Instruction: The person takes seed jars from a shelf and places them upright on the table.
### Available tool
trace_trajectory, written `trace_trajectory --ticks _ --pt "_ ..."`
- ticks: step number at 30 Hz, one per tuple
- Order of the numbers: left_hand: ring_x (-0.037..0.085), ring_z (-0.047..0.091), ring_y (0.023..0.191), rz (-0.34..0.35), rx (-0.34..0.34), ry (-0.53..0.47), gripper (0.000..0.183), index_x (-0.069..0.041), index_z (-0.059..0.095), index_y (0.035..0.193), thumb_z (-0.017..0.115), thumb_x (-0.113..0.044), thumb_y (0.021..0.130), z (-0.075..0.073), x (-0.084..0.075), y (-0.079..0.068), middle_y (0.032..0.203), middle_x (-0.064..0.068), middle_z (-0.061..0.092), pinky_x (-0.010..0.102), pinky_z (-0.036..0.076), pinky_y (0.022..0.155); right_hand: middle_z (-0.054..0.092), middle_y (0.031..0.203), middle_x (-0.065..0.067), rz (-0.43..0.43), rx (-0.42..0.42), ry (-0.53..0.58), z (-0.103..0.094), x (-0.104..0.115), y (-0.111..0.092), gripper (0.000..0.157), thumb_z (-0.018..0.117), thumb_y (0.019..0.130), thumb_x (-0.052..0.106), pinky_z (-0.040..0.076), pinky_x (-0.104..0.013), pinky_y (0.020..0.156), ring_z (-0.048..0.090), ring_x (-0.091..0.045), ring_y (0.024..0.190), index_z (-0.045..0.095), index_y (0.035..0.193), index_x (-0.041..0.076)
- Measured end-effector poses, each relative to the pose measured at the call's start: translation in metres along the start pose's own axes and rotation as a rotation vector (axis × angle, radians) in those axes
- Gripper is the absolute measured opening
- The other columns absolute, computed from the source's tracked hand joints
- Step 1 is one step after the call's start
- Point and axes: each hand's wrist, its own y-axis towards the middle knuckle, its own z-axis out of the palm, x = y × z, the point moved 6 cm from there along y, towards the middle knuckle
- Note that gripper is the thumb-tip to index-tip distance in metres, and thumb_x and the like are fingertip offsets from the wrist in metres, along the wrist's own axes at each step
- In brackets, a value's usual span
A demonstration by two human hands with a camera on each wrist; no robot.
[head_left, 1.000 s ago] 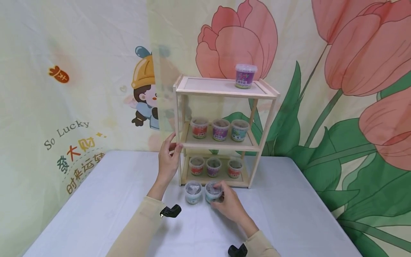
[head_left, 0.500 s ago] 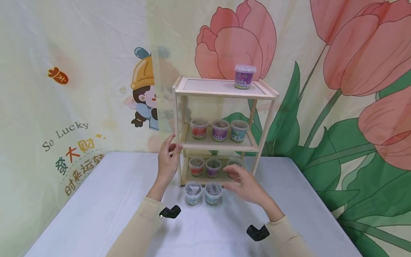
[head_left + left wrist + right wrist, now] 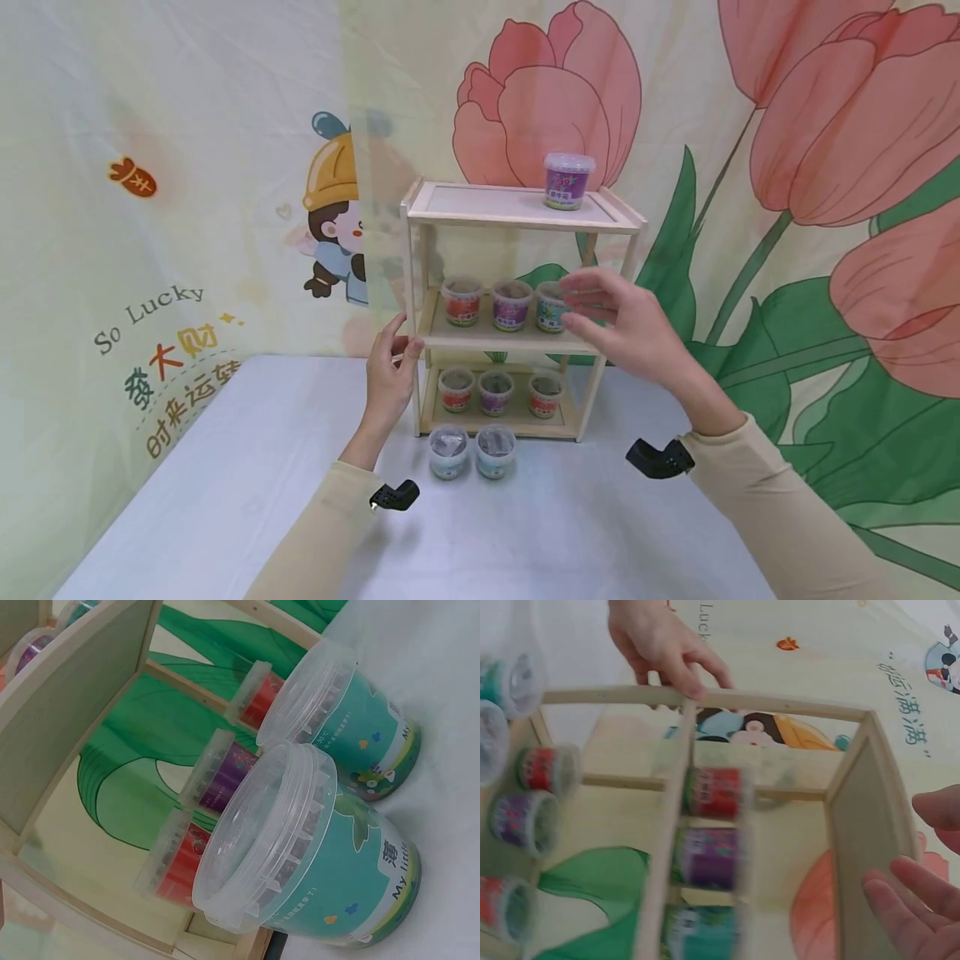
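A small three-tier wooden shelf (image 3: 510, 342) stands on the white table. My left hand (image 3: 392, 367) holds its left front post at middle-tier height, thumb in front. My right hand (image 3: 630, 325) hangs before the middle tier's right end, fingers spread and holding nothing. Its fingertips partly cover a teal tub (image 3: 550, 317); whether they touch it I cannot tell. Beside that tub are a purple tub (image 3: 512, 313) and a red tub (image 3: 462, 310). On the top board, toward the right, sits a lidded purple tub (image 3: 566, 188). Two teal lidded tubs (image 3: 448, 463) (image 3: 337, 870) stand on the table.
The bottom tier bears a red tub (image 3: 456, 401), a purple tub (image 3: 495, 403) and, apart on the right, another red tub (image 3: 544, 405). A printed cloth backdrop (image 3: 262, 200) hangs behind the table (image 3: 300, 392).
My right hand has let go of the right-hand teal tub on the table and moved up and right to middle-tier height. My left hand has stayed at the post.
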Motion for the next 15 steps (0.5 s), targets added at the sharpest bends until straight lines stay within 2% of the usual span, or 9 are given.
trace_trajectory --ticks 4,6,11,15 --pt "0.027 0.061 0.111 0.005 -0.005 0.001 0.054 -0.022 0.048 0.159 0.064 -0.029 0.108 0.0 0.0 0.0 0.123 0.015 0.06 0.051 0.053 0.096 0.066 0.137 -0.014 -0.012 -0.076 -0.003 -0.028 0.015 0.023 0.041 0.072 0.101 0.008 0.054 -0.026 0.101 0.068 -0.032 0.123 0.06 0.141 0.004" --pt "0.027 0.061 0.112 0.008 -0.004 0.001 0.055 -0.022 0.047 0.16 0.064 -0.029 0.108 0.001 0.0 0.0 0.124 0.015 0.06 0.051 0.053 0.096 0.065 0.139 -0.016 -0.006 -0.111 -0.006 -0.041 0.019 0.034 0.042 0.072 0.102 0.007 0.053 -0.026 0.103 0.068 -0.032 0.124 0.059 0.142 0.005" --pt "0.028 0.061 0.113 0.01 0.003 0.003 0.055 -0.024 0.047 0.16 0.064 -0.03 0.108 0.001 0.0 -0.001 0.125 0.015 0.06 0.052 0.053 0.096 0.061 0.146 -0.015 0.05 -0.16 -0.061 -0.064 0.024 0.061 0.05 0.072 0.103 0.016 0.052 -0.041 0.108 0.065 -0.034 0.129 0.054 0.148 0.009" --pt "0.028 0.061 0.114 0.009 0.0 0.0 0.055 -0.023 0.048 0.159 0.064 -0.031 0.108 0.0 -0.001 0.0 0.126 0.015 0.06 0.052 0.052 0.096 0.052 0.156 -0.012 0.148 -0.149 -0.11 -0.071 0.022 0.082 0.059 0.072 0.103 0.027 0.05 -0.051 0.11 0.06 -0.034 0.136 0.046 0.155 0.018"
